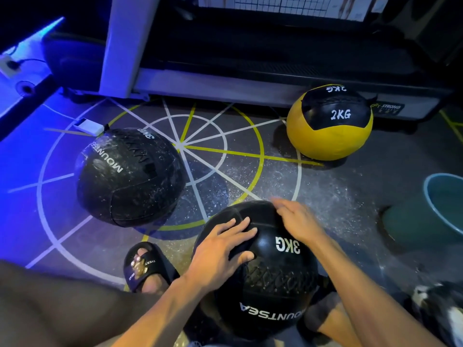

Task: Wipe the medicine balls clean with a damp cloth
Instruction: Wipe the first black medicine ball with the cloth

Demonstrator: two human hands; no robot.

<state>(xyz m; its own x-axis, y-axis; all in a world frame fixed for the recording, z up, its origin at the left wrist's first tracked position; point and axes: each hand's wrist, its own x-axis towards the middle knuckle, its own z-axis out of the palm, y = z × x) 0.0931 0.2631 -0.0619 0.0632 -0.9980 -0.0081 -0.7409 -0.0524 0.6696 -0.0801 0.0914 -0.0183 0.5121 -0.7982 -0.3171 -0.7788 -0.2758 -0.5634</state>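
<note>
Look at the black ball under your hands point(260, 269): it says "3KG" in white near the top and "MOUNTSEA" lower down, both upside down to you. At ten o'clock from it, the other black ball point(130, 176) also says "MOUNTSEA" and "3KG", and at one o'clock the yellow and black ball point(330, 136) says "2KG" twice. The black slipper point(146, 267) at nine o'clock shows the word "EVERY", and the machine's label point(387, 108) at one o'clock, just past the yellow ball, ends in "STRONG".
</note>
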